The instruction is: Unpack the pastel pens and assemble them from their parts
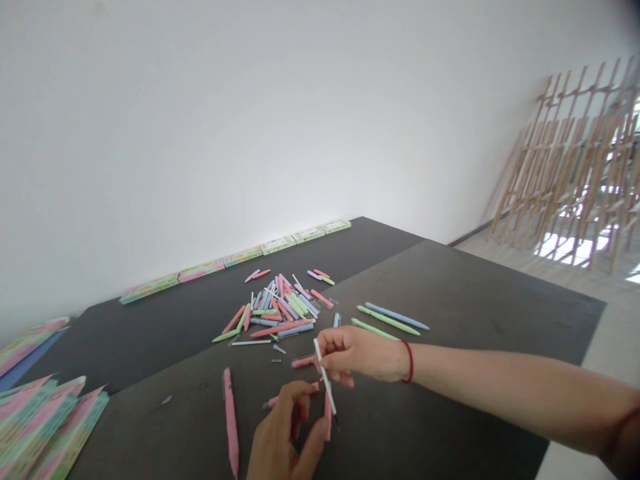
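Note:
My right hand (347,353) pinches a slim white pen refill (325,377), its dark tip pointing down toward the table. Below and left of it, my left hand (287,433) is curved, with a gap between thumb and index finger. A pink pen barrel (328,412) lies by the left thumb, partly behind the refill; whether the thumb presses it is unclear. Another pink pen piece (271,403) shows beside the left index finger, partly hidden. Just behind my right fingers is a pink piece with a clear clip (302,362). A whole pink pen (231,420) lies left of my left hand.
Beyond my hands spreads a pile of pastel pen parts (285,303). Green (387,320) and blue pens (397,315) lie to the right. Flat boxes (279,245) line the wall; colourful packets (45,427) are stacked at left. Wooden racks (575,167) stand beyond the dark table (475,320).

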Available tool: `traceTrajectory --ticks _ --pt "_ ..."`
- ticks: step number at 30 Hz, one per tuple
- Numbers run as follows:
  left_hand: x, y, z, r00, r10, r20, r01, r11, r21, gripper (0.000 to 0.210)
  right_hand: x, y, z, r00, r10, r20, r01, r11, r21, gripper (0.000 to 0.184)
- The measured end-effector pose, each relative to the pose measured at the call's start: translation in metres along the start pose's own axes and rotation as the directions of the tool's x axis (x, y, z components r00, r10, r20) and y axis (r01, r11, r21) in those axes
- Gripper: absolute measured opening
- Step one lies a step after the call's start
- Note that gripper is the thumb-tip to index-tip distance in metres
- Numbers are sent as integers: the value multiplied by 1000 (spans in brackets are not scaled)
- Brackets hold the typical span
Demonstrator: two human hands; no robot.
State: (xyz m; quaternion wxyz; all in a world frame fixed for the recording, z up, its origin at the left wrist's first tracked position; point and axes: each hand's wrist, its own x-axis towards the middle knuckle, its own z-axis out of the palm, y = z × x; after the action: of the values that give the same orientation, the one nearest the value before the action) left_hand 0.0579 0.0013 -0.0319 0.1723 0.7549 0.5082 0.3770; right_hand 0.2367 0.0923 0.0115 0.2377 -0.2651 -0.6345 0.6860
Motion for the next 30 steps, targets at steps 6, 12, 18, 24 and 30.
traceTrajectory --ticks 6,12,18,24,30 --pt "2 6 4 984 -165 69 178 944 -277 26 -7 15 22 999 -5 35 3 998 64 12" --pt "5 1 9 930 -359 84 347 776 -526 25 26 1 10 998 -12 63 30 958 -286 17" --pt "6 7 1 866 -492 95 423 617 -664 27 88 -3 11 995 -41 90 98 301 -949 16" --pt "1 2 2 888 -448 103 396 633 -665 34 113 6 47 983 -5 181 180 142 -973 10" --pt "1 4 0 887 -458 58 356 598 -718 29 91 -11 24 988 -54 145 152 168 -974 11"
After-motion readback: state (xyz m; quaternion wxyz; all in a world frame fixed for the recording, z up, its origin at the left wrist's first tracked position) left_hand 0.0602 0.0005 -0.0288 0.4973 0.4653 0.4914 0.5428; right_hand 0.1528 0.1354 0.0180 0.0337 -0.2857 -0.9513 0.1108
